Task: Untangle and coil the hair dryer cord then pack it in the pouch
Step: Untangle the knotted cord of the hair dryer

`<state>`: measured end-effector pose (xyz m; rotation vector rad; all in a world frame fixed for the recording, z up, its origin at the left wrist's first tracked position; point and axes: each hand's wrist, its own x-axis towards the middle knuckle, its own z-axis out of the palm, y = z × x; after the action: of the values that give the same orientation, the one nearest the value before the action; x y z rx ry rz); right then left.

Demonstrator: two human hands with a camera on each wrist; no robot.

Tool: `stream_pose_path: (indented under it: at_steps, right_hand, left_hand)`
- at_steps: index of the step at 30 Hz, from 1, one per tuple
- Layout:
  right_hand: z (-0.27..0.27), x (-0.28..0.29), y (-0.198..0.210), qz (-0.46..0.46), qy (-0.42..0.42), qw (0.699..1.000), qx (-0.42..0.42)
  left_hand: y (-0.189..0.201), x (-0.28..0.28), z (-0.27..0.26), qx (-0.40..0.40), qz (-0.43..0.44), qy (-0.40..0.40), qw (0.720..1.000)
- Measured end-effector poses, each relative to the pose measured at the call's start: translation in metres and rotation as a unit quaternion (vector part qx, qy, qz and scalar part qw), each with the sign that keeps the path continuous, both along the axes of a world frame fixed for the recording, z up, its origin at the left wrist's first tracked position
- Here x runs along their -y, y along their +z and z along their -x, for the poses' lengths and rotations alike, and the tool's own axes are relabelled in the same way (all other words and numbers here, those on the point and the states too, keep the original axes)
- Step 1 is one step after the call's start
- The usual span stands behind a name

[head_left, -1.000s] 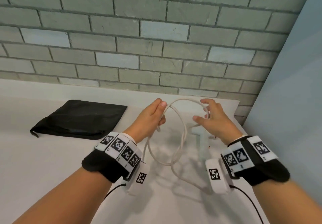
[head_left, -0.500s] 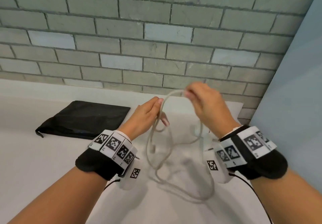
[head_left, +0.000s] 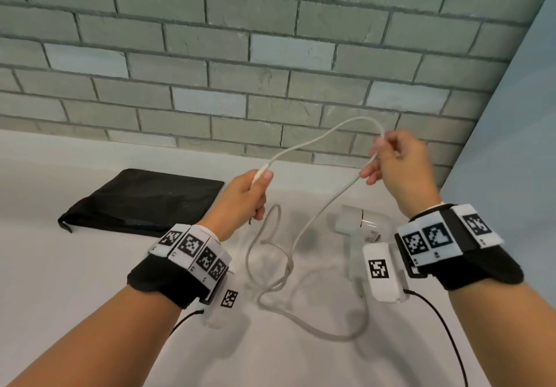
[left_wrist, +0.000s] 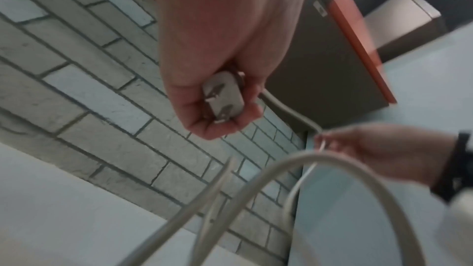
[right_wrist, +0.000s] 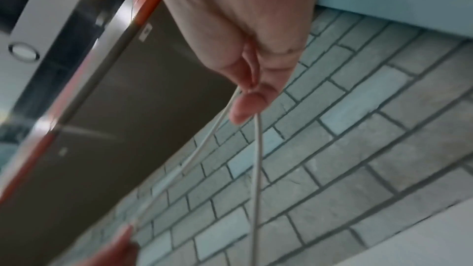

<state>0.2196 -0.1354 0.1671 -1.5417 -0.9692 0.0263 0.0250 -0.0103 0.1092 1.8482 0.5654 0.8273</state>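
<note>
A white hair dryer [head_left: 359,224] lies on the white counter [head_left: 75,266], partly behind my right wrist. Its pale cord [head_left: 304,146] arcs through the air between my hands, then drops into loose loops [head_left: 270,269] on the counter. My left hand [head_left: 240,197] grips the plug [left_wrist: 222,96] in its fist. My right hand [head_left: 391,161], raised to the right, pinches the cord [right_wrist: 257,149] between thumb and fingertips. The black pouch [head_left: 144,200] lies flat at the left, away from both hands.
A grey brick wall [head_left: 270,55] stands close behind the counter. A pale blue panel [head_left: 511,146] closes the right side. Black cables [head_left: 445,326] run from both wrist cameras.
My hands have moved apart: the right hand rose and went right, pulling the cord into a long arc. The loops that hung between the hands have opened out and the dryer shows.
</note>
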Motion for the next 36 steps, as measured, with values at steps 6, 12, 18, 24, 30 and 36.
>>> stream_pose_path:
  at_steps: [6,12,18,24,30,36]
  right_hand:
    - [0.010,-0.003,-0.049,0.299,0.044,0.951,0.059]
    - [0.061,-0.006,-0.101,0.522,0.267,0.795,0.155]
    - [0.106,-0.034,-0.151,0.481,0.350,0.783,0.180]
    - [0.106,-0.041,-0.181,0.545,0.400,0.698,0.237]
    - [0.079,-0.039,-0.175,0.485,0.362,0.759,0.238]
    - [0.060,-0.026,-0.122,0.337,0.201,0.893,0.221]
  left_hand:
    - [0.017,0.006,-0.005,0.083,0.101,0.000,0.991]
    - [0.026,0.009,-0.011,0.094,0.223,-0.002,0.970]
    - [0.020,-0.002,0.001,0.079,0.295,-0.012,0.952]
    - [-0.001,-0.030,0.033,0.011,0.289,0.044,0.956]
    - [-0.038,-0.055,0.058,-0.128,0.263,0.069,0.954]
    - [-0.065,-0.042,0.055,-0.217,0.275,0.025,0.936]
